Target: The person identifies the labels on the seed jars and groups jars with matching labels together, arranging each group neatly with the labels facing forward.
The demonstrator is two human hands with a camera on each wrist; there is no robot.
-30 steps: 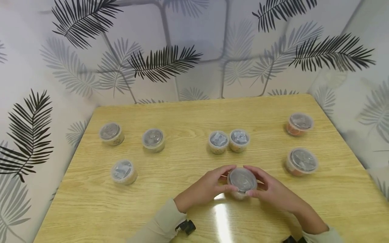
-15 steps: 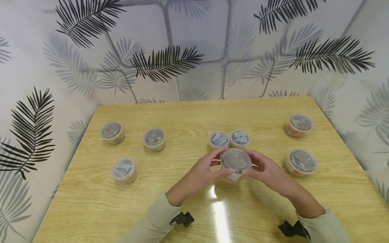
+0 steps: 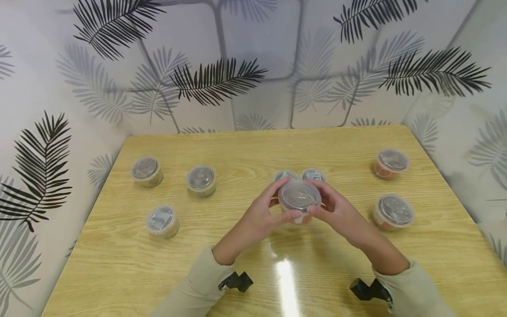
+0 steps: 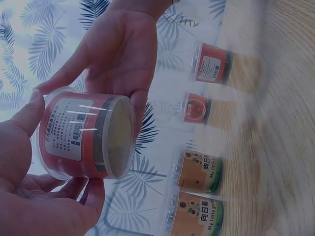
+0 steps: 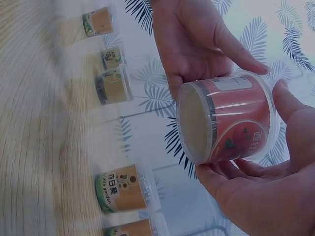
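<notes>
Between both hands, raised above the table, is a clear lidded plastic tub with a red label. In the left wrist view the tub shows white label text and a barcode; in the right wrist view the tub shows a tomato picture. My left hand grips its left side, thumb at the near rim. From the right, my right hand grips it the same way. Just behind stand two tubs with orange sunflower labels, partly hidden in the head view.
Two red-labelled tubs, one farther back and one nearer, stand on the right. Three more tubs stand on the left: a back one, a middle one and a front one. A leaf-patterned covering borders the wooden table.
Both hands have lifted the tub off the table and carried it away from me and slightly left, toward the two sunflower tubs. The other tubs have stayed put.
</notes>
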